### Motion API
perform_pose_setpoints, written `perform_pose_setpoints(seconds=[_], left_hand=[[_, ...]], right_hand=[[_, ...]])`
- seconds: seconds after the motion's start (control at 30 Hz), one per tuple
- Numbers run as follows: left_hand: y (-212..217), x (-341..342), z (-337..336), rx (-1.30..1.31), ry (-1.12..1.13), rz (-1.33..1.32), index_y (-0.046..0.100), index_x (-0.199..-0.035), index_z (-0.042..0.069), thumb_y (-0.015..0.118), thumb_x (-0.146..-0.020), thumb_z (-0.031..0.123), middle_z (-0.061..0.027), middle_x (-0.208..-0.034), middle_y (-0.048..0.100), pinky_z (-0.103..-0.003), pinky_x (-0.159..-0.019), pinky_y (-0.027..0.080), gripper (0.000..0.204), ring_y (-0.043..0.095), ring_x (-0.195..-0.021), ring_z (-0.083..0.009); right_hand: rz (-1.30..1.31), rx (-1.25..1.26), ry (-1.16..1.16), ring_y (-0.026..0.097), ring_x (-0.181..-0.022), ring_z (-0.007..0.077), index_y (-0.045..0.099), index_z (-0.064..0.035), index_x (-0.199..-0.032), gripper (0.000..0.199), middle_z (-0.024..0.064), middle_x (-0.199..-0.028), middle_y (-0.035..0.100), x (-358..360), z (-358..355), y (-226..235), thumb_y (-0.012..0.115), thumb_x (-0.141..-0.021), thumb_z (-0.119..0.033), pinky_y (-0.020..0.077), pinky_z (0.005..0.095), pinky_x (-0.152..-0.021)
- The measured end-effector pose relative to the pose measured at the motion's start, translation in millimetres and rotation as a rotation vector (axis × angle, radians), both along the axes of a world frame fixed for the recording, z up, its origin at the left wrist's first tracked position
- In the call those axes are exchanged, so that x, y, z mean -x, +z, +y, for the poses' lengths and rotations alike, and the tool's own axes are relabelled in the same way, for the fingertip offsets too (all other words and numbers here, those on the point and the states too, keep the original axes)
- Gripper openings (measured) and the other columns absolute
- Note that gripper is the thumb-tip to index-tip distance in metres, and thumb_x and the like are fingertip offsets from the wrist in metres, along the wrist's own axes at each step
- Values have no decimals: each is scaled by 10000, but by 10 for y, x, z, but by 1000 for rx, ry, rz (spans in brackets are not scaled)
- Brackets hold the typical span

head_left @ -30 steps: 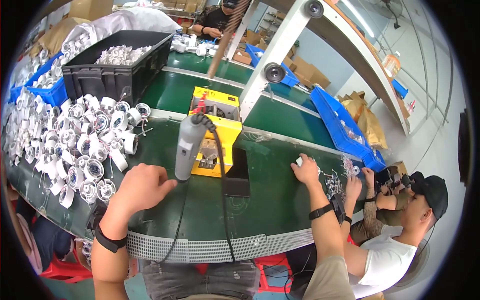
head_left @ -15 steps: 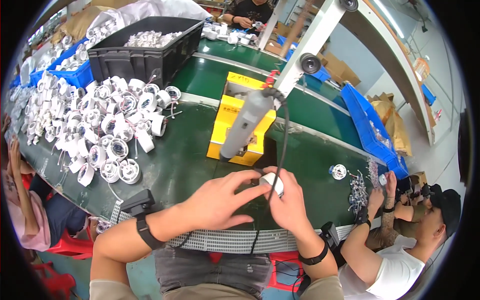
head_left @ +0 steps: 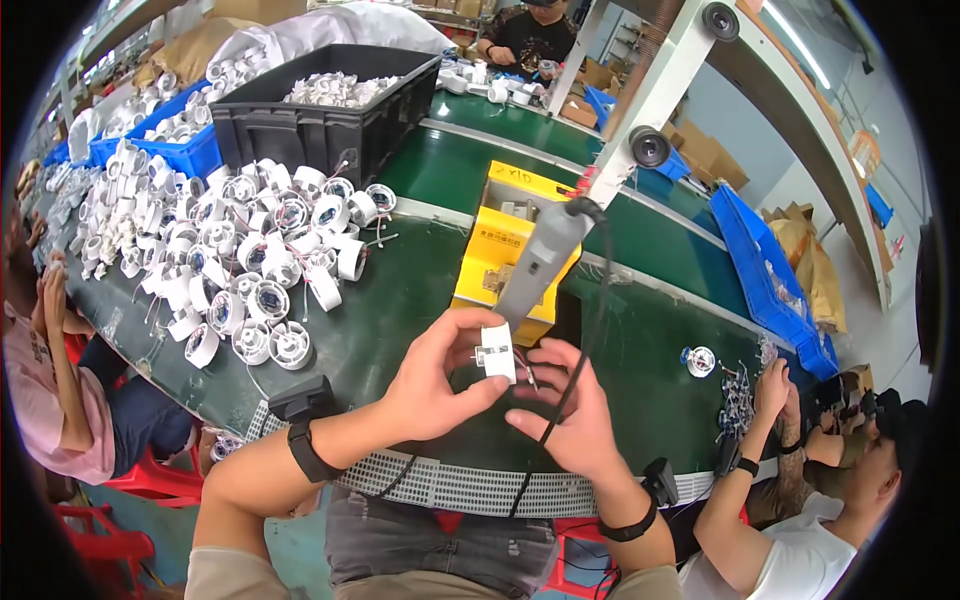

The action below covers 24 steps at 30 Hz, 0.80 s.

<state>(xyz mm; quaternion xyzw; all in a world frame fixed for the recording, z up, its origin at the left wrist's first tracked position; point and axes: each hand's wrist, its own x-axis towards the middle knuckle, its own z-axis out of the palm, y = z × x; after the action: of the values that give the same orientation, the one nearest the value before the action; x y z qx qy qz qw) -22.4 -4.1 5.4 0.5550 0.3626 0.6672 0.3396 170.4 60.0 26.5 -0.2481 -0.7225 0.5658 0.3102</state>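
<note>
My left hand [head_left: 440, 380] is closed around a white plastic round housing [head_left: 498, 358], its fingers behind and thumb at the lower edge. A slotted metal-looking part shows on the housing's side, and short thin wires [head_left: 529, 374] stick out toward the right. My right hand [head_left: 572, 412] is beside it with fingers apart and curved, close to those wires; whether a fingertip touches them is hard to tell. Just beyond both hands hangs a grey cylindrical power screwdriver [head_left: 542, 258] with a black cable, in front of a yellow box-shaped fixture [head_left: 488, 245].
A large heap of white housings [head_left: 235, 260] with wires covers the bench's left. Behind it stand a black crate [head_left: 300, 130] and a blue bin [head_left: 190, 157]. At right lie a single round part [head_left: 698, 361], a wire pile [head_left: 735, 402] and a co-worker's arm [head_left: 722, 505].
The housing has passed from my right hand to my left and is turned to show its side. My right hand has opened and drawn away. The view has shifted slightly.
</note>
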Motion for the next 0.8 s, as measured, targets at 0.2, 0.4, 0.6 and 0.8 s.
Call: perform_pose_setpoints(seconds=[0.2, 0.4, 0.6, 0.8], left_hand=[[-32, 25, 54, -26, -272, -184, 479, -1276, 26, 571, -883, -42, -100, -1251, 520, -339, -989, 438, 409, 551, -1153, -187], [-85, -21, 81, 33, -413, -256, 614, -1192, 19, 449, -1016, 112, -117, -1349, 468, -343, -988, 430, 259, 531, -1187, -202], [-87, -16, 48, 181, -353, -407, 597, -1232, 22, 455, -1027, 166, -84, -1355, 500, -299, -933, 478, 289, 540, -1168, -160], [-41, 4, 16, 252, -272, -371, 581, -1260, 23, 447, -1029, 168, -80, -1386, 490, -283, -935, 471, 304, 534, -1166, -139]], right_hand=[[130, -586, -107, 662, -736, 169, 572, 18, -1115, 346, 146, -951, 631, -22, 58, -74, 670, -799, 122, 575, 286, -634], [344, -32, -23, 665, -697, 182, 604, 31, -974, 189, 150, -872, 650, -14, 106, -3, 666, -814, 111, 564, 287, -577], [87, -804, -201, 685, -800, 238, 653, 32, -965, 227, 149, -960, 641, 11, 167, 123, 741, -756, 45, 570, 294, -662], [53, -1160, -228, 667, -717, 234, 695, 22, -861, 120, 140, -909, 648, 28, 192, 297, 741, -750, 26, 546, 269, -600]])
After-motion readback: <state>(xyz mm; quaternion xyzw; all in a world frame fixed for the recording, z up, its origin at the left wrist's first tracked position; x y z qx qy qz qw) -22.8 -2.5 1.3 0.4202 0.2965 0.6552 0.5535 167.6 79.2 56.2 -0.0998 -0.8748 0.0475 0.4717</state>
